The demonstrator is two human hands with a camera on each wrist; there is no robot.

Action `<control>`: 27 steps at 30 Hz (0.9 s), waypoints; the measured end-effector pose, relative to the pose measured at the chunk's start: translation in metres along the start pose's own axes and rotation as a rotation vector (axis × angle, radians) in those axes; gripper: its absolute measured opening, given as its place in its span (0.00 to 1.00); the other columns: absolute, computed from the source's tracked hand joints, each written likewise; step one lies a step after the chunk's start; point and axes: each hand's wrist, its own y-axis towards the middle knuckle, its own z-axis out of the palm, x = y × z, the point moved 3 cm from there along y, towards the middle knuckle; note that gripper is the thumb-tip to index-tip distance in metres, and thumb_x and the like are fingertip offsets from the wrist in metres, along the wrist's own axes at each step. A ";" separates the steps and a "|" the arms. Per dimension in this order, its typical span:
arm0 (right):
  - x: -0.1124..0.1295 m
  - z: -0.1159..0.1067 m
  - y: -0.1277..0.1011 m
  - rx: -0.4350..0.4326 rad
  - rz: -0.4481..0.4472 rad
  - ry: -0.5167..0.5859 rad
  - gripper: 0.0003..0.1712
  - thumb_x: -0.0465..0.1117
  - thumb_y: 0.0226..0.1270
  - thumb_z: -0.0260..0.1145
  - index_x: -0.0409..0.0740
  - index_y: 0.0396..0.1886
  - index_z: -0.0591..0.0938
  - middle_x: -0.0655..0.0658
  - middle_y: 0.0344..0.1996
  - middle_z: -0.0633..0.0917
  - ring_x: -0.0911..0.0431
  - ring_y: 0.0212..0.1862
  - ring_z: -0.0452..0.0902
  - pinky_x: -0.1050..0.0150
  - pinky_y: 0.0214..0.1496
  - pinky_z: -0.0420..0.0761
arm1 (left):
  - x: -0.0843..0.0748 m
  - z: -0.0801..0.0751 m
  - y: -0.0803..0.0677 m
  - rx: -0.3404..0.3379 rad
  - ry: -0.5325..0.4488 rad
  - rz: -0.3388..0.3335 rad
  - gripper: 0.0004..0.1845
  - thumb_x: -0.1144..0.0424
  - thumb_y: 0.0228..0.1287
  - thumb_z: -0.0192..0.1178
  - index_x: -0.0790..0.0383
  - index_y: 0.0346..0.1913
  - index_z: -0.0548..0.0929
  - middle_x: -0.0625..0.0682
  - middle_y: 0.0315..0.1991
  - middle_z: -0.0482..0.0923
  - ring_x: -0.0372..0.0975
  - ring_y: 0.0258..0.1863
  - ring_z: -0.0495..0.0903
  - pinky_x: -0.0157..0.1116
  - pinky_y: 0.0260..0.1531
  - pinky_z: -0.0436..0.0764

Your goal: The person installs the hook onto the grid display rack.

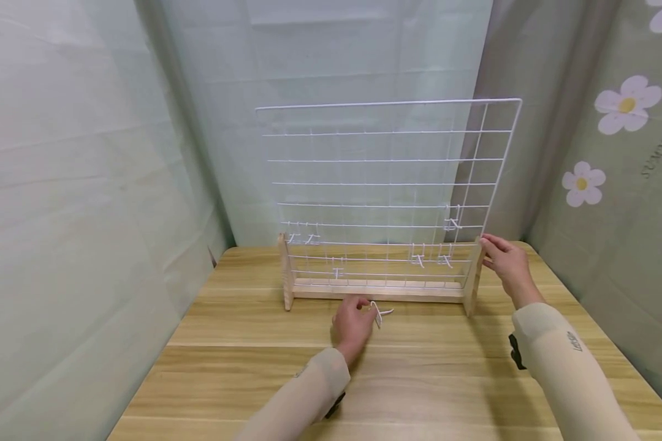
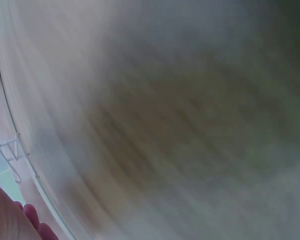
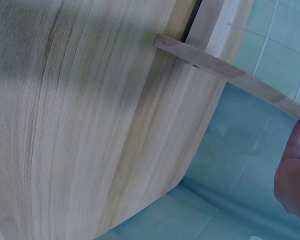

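A white wire grid (image 1: 388, 103) stands upright in a wooden base (image 1: 377, 294) with an end post on either side. My left hand (image 1: 354, 324) is low in front of the base, pinching a small white wire hook (image 1: 379, 315) whose prong points right. At the right end post (image 1: 474, 278), my right hand (image 1: 509, 266) grips the upper end between thumb and fingers. The right wrist view shows those fingers (image 3: 296, 142) against the post's edge. Hooks hang on the grid's lower part, among them a hook (image 1: 418, 258) right of centre and a hook (image 1: 338, 272) left of it.
The stand is near the back of a wood-grain table (image 1: 243, 361). Pale cloth (image 1: 88, 184) hangs on the left and behind, and a flowered curtain (image 1: 612, 214) on the right. Another hook (image 1: 452, 223) sits higher on the grid's right side.
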 end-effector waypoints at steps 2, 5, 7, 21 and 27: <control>-0.001 0.000 0.000 0.003 0.000 0.003 0.35 0.51 0.75 0.59 0.30 0.70 0.68 0.59 0.44 0.78 0.62 0.50 0.75 0.71 0.48 0.79 | 0.001 -0.001 0.001 -0.001 0.002 -0.002 0.08 0.55 0.53 0.71 0.49 0.35 0.85 0.43 0.38 0.81 0.38 0.40 0.79 0.45 0.43 0.72; -0.002 0.000 0.001 0.005 0.003 0.004 0.35 0.51 0.75 0.59 0.31 0.70 0.68 0.57 0.46 0.79 0.62 0.50 0.75 0.70 0.49 0.79 | 0.001 0.000 0.000 0.011 0.017 -0.016 0.08 0.54 0.54 0.71 0.49 0.35 0.85 0.43 0.38 0.80 0.39 0.39 0.78 0.45 0.42 0.71; -0.002 0.000 0.001 0.004 0.005 -0.006 0.35 0.52 0.75 0.59 0.32 0.70 0.69 0.54 0.48 0.79 0.62 0.50 0.75 0.69 0.50 0.79 | -0.001 0.001 0.000 0.019 0.027 -0.023 0.08 0.53 0.53 0.71 0.49 0.35 0.85 0.42 0.38 0.80 0.39 0.38 0.78 0.45 0.41 0.72; -0.002 0.002 0.002 0.006 0.023 -0.061 0.36 0.55 0.75 0.56 0.35 0.71 0.68 0.42 0.60 0.74 0.58 0.55 0.74 0.57 0.59 0.74 | 0.000 0.008 -0.002 0.024 0.085 -0.025 0.10 0.53 0.49 0.74 0.48 0.34 0.85 0.43 0.35 0.78 0.38 0.34 0.76 0.43 0.37 0.71; -0.002 0.000 0.002 0.000 0.022 -0.055 0.36 0.55 0.75 0.56 0.35 0.71 0.69 0.44 0.58 0.76 0.60 0.53 0.74 0.56 0.60 0.74 | 0.008 -0.001 0.001 0.021 0.086 0.002 0.12 0.54 0.50 0.75 0.51 0.36 0.86 0.46 0.37 0.79 0.40 0.35 0.78 0.44 0.38 0.71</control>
